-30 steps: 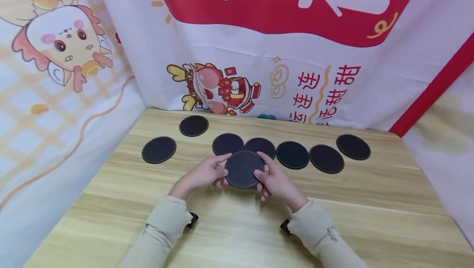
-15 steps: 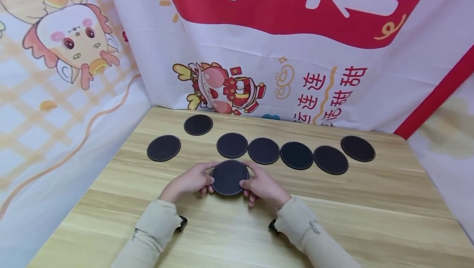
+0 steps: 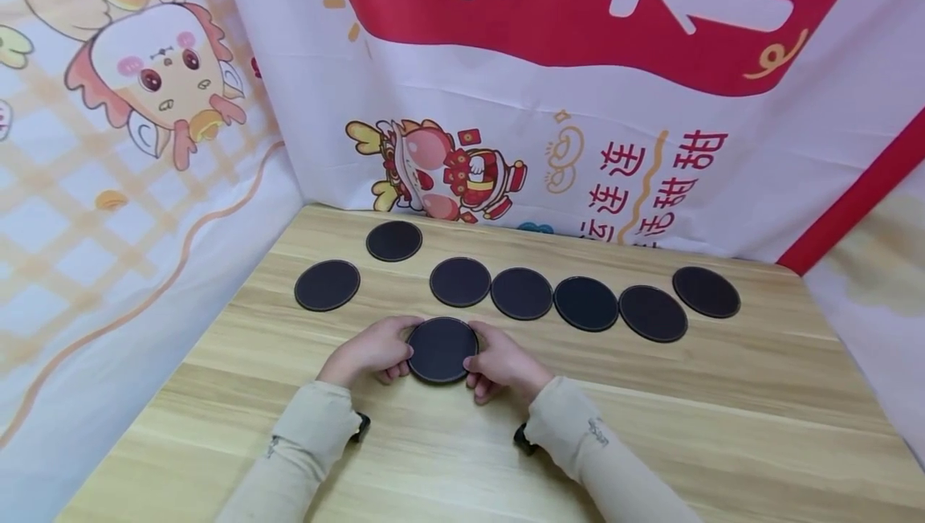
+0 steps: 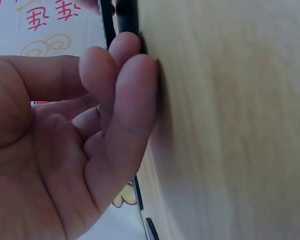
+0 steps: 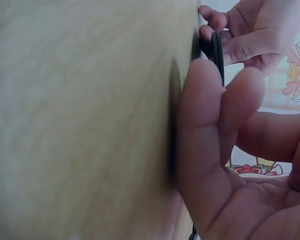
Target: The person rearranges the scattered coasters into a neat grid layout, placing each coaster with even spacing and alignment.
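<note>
- Pinching the dark disc (image 3: 443,349) by opposite edges, the left hand (image 3: 376,348) and the right hand (image 3: 506,361) hold it between them, slightly below the middle of the frame.
- The disc lies directly between the two sets of fingers (image 4: 132,100): to the right of the left hand, to the left of the right hand. Neither hand is nearer, as both are at its rim.
- Being round, it has no long axis to line up; its broad face is turned up.
- The right thumb (image 3: 471,363) laps onto that face, while the left thumb (image 3: 410,352) sits at the edge. The lower fingers of both hands are curled close over the tabletop (image 3: 448,467).
- Both wrist views show the disc nearly edge-on and close to the tabletop; whether it touches down, or another lies beneath it, I cannot tell.
- It looks thin, flat and nearly black, with a fine paler line just inside the rim.
- Just above it in the frame, apart from it, lies the leftmost disc (image 3: 460,282) of a row of four similar discs (image 3: 522,293).
</note>
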{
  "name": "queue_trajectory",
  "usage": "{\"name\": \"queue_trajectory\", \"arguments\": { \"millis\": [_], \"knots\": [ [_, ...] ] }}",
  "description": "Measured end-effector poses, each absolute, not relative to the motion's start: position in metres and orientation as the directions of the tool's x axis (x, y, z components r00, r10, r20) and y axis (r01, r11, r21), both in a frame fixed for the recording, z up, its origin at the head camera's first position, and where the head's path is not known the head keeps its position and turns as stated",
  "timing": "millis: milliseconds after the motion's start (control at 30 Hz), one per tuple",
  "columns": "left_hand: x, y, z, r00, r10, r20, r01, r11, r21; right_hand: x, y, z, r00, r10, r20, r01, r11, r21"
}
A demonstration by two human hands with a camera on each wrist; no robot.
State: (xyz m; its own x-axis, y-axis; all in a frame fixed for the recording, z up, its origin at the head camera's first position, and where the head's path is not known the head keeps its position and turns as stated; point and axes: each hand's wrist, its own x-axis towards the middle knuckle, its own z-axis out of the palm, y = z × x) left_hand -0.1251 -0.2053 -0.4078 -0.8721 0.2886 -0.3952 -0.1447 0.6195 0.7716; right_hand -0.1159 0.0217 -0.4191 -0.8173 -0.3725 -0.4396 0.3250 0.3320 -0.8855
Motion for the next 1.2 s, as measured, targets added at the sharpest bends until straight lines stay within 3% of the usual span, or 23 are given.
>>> {"name": "queue_trajectory", "arguments": {
  "millis": [367,767,1067,1200],
  "knots": [
    [-0.121,-0.201,-0.405,-0.873,0.274,-0.404,-0.162,0.617,0.77,-0.123,0.038,-0.418,-0.778,-0.403,-0.482,0.359,0.344,-0.868],
    [-0.112,-0.197,-0.4,-0.874,0.246,-0.418,-0.204,0.596,0.777,-0.125,0.042,-0.418,-0.776,-0.431,-0.46,0.338,0.333,-0.881],
    [-0.116,-0.203,-0.401,-0.878,0.259,-0.403,-0.165,0.626,0.762,-0.124,0.042,-0.417,-0.78,-0.425,-0.459,0.324,0.353,-0.878],
    [-0.13,-0.223,-0.4,-0.923,0.196,-0.331,-0.095,0.716,0.692,-0.124,0.042,-0.416,-0.784,-0.425,-0.452,0.313,0.356,-0.88]
  ]
}}
